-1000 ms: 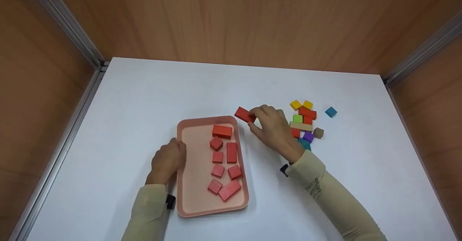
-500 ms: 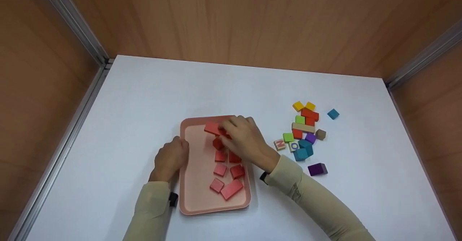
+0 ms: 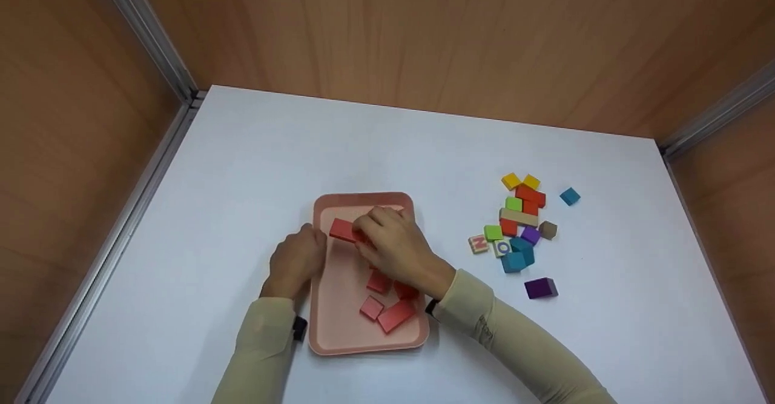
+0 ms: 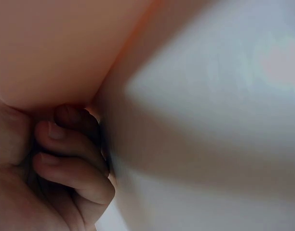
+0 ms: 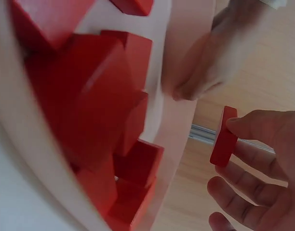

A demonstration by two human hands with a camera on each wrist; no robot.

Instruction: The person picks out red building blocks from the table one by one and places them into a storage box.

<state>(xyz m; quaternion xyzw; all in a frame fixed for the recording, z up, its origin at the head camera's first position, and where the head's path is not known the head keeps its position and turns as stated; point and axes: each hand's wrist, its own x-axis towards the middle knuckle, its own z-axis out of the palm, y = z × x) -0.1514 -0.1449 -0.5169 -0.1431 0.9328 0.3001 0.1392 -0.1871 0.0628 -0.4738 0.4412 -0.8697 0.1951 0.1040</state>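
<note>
My left hand (image 3: 296, 260) grips the left rim of a pink rectangular tray (image 3: 363, 351). The left wrist view shows its fingers (image 4: 73, 168) curled at the tray's edge. Over the tray's upper part, my right hand (image 3: 399, 249) pinches a red rectangular block (image 3: 341, 230) between thumb and fingers. In the right wrist view this block (image 5: 225, 137) sits at the fingertips, above the tray. Several other red blocks (image 3: 396, 315), cubes and longer pieces, lie along the tray's right half. Some of them are hidden under the right hand in the head view.
Right of the tray lies a cluster of coloured blocks, among them a beige bar (image 3: 519, 217), teal blocks (image 3: 514, 262) and a letter block (image 3: 478, 244). A dark purple block (image 3: 540, 288) and a blue cube (image 3: 570, 196) lie apart. Wooden panels (image 3: 424, 34) enclose the white table (image 3: 181, 210).
My right hand has carried the red block leftward from beyond the tray's right rim to over its upper part. The left hand keeps hold of the rim. The head view has shifted slightly.
</note>
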